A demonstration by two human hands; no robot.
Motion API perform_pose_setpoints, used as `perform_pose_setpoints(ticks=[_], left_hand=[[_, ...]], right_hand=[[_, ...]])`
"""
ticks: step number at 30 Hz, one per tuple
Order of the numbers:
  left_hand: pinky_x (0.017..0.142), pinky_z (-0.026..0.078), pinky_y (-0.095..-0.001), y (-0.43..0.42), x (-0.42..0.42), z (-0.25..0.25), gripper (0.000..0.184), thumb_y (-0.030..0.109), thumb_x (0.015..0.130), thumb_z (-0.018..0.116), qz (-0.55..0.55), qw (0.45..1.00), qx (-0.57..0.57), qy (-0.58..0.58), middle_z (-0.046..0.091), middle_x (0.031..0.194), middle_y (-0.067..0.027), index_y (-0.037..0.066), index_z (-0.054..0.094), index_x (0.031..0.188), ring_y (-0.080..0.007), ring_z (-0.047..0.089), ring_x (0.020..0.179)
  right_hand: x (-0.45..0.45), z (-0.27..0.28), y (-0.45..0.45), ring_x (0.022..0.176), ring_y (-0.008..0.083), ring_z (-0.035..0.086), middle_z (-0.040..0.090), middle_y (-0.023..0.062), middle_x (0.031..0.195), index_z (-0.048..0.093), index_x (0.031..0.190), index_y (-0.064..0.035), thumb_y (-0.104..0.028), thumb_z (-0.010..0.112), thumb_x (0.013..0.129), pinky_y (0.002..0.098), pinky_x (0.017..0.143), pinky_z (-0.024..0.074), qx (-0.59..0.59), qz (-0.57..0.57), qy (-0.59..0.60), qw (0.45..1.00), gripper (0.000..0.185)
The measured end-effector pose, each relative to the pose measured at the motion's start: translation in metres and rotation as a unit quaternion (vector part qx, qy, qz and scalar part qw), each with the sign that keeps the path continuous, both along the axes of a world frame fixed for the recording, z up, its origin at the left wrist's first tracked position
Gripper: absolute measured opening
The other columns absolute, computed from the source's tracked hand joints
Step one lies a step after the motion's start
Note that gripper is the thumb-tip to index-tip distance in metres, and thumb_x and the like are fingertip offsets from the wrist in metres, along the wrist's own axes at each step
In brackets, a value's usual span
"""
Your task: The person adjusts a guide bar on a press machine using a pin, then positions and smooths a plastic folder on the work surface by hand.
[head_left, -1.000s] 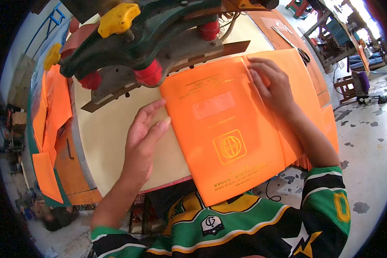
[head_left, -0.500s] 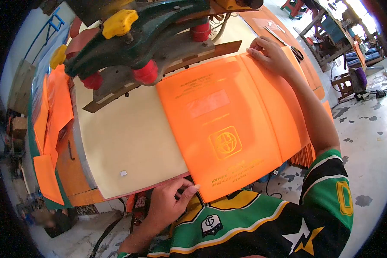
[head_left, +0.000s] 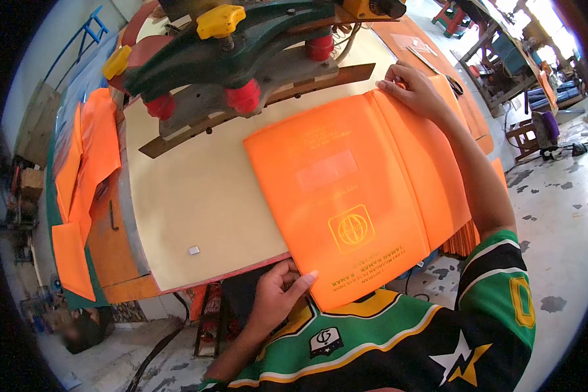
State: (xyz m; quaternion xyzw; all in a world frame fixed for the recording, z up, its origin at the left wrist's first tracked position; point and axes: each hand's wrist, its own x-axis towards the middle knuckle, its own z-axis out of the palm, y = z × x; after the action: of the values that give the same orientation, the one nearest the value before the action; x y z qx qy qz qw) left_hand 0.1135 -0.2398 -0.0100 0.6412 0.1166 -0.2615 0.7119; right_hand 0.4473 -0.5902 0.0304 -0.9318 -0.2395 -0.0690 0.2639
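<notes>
An orange folder cover [head_left: 372,176] lies spread open, printed with gold lettering and a globe emblem, with a small clear pocket. Its left part overlaps the cream board of the machine bed [head_left: 202,196]; its near end hangs over the bed's edge, close to the jersey. My left hand [head_left: 281,294] pinches the cover's near left corner between thumb and fingers. At the far edge, near the cover's fold, my right hand [head_left: 408,88] grips it with curled fingers. Left of the cover, a dark green press head [head_left: 228,59] with red knobs and a metal bar stands over the board.
More orange sheets [head_left: 91,163] lie at the left beside a hex key [head_left: 114,215]. A small white piece [head_left: 194,250] rests on the board. Scissors [head_left: 456,85] lie beyond my right hand. A stack of orange covers [head_left: 464,240] sits below my right forearm.
My left hand and the cover's near left corner have moved right. The cover has drawn slightly away from the press bar. The view has shifted a little too.
</notes>
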Motion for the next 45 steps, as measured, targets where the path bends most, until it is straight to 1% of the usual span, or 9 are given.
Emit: perform_pose_setpoints(ticks=[5, 8, 12, 20, 29, 32, 35, 41, 45], left_hand=[[0.099, 0.052, -0.0293, 0.0, -0.003, -0.011, 0.034, 0.012, 0.104, 0.064, 0.041, 0.992, -0.117, -0.031, 0.07, 0.123, -0.0117, -0.005, 0.059, 0.133, -0.0138, 0.066, 0.113], [0.098, 0.052, -0.0292, -0.004, -0.009, -0.015, 0.036, 0.011, 0.104, 0.063, 0.061, 0.987, -0.134, -0.058, 0.069, 0.124, -0.0109, -0.005, 0.058, 0.136, -0.0144, 0.065, 0.114], [0.097, 0.052, -0.029, -0.004, -0.015, -0.003, 0.035, 0.01, 0.104, 0.063, 0.042, 0.991, -0.092, -0.09, 0.069, 0.124, -0.0094, -0.005, 0.059, 0.135, -0.0142, 0.065, 0.113], [0.089, 0.052, -0.0265, 0.015, -0.011, 0.0, 0.029, 0.009, 0.103, 0.065, 0.113, 0.97, -0.03, -0.212, 0.072, 0.112, -0.0071, -0.006, 0.064, 0.127, -0.0108, 0.066, 0.099], [0.089, 0.051, -0.028, 0.044, -0.008, 0.009, 0.028, 0.01, 0.103, 0.064, 0.171, 0.941, 0.04, -0.289, 0.071, 0.112, -0.0074, -0.006, 0.063, 0.127, -0.0114, 0.065, 0.1], [0.099, 0.047, -0.0359, 0.053, -0.011, 0.006, 0.037, 0.018, 0.101, 0.066, 0.181, 0.945, 0.053, -0.268, 0.069, 0.122, -0.0079, -0.004, 0.062, 0.131, -0.0182, 0.061, 0.11], [0.089, 0.05, -0.0283, 0.052, -0.009, 0.007, 0.029, 0.011, 0.103, 0.064, 0.208, 0.929, 0.049, -0.3, 0.071, 0.111, -0.0064, -0.006, 0.062, 0.127, -0.0112, 0.063, 0.1], [0.091, 0.049, -0.03, 0.064, -0.012, -0.002, 0.028, 0.012, 0.104, 0.063, 0.225, 0.922, 0.101, -0.3, 0.07, 0.112, -0.0063, -0.005, 0.062, 0.126, -0.0124, 0.062, 0.102], [0.092, 0.049, -0.0305, 0.059, -0.008, -0.002, 0.029, 0.013, 0.104, 0.063, 0.251, 0.922, 0.056, -0.291, 0.07, 0.114, -0.0067, -0.005, 0.062, 0.127, -0.0132, 0.062, 0.104]], right_hand=[[-0.019, 0.016, 0.005, 0.082, 0.0237, 0.059, 0.061, 0.011, 0.086, 0.064, 0.088, -0.0023, -0.038, 0.07, 0.098, 0.0377, 0.074, 0.0461, 0.019, 0.018, -0.022, 0.999, 0.037], [-0.027, 0.025, 0.005, 0.082, 0.0222, 0.058, 0.06, 0.0096, 0.087, 0.064, 0.089, -0.0027, -0.035, 0.071, 0.098, 0.0364, 0.074, 0.0457, 0.032, 0.021, -0.057, 0.998, 0.034], [-0.041, 0.045, 0.0, 0.082, 0.02, 0.056, 0.059, 0.0078, 0.087, 0.063, 0.09, -0.0029, -0.032, 0.072, 0.097, 0.0341, 0.074, 0.0451, 0.055, 0.021, -0.087, 0.994, 0.031], [-0.079, 0.1, 0.005, 0.083, 0.0176, 0.056, 0.058, 0.0064, 0.089, 0.063, 0.091, -0.0017, -0.028, 0.07, 0.098, 0.0314, 0.075, 0.0447, 0.095, 0.0, -0.138, 0.986, 0.028], [-0.116, 0.128, 0.026, 0.079, 0.0146, 0.05, 0.053, 0.0046, 0.085, 0.061, 0.091, -0.0008, -0.02, 0.073, 0.095, 0.029, 0.071, 0.04, 0.153, -0.005, -0.202, 0.967, 0.023], [-0.126, 0.131, 0.034, 0.079, 0.015, 0.05, 0.054, 0.0044, 0.085, 0.061, 0.089, -0.0014, -0.02, 0.074, 0.094, 0.0295, 0.07, 0.0396, 0.161, -0.04, -0.198, 0.966, 0.023], [-0.132, 0.135, 0.039, 0.08, 0.0153, 0.051, 0.054, 0.0047, 0.086, 0.061, 0.088, -0.002, -0.02, 0.074, 0.093, 0.0299, 0.07, 0.0401, 0.145, -0.043, -0.223, 0.963, 0.023], [-0.151, 0.147, 0.052, 0.08, 0.017, 0.054, 0.055, 0.0049, 0.086, 0.062, 0.086, -0.0034, -0.018, 0.077, 0.091, 0.0304, 0.07, 0.0409, 0.152, -0.045, -0.242, 0.957, 0.021], [-0.16, 0.153, 0.055, 0.08, 0.0186, 0.054, 0.055, 0.0054, 0.085, 0.062, 0.085, -0.004, -0.017, 0.079, 0.088, 0.0308, 0.07, 0.0409, 0.153, -0.049, -0.261, 0.952, 0.022]])
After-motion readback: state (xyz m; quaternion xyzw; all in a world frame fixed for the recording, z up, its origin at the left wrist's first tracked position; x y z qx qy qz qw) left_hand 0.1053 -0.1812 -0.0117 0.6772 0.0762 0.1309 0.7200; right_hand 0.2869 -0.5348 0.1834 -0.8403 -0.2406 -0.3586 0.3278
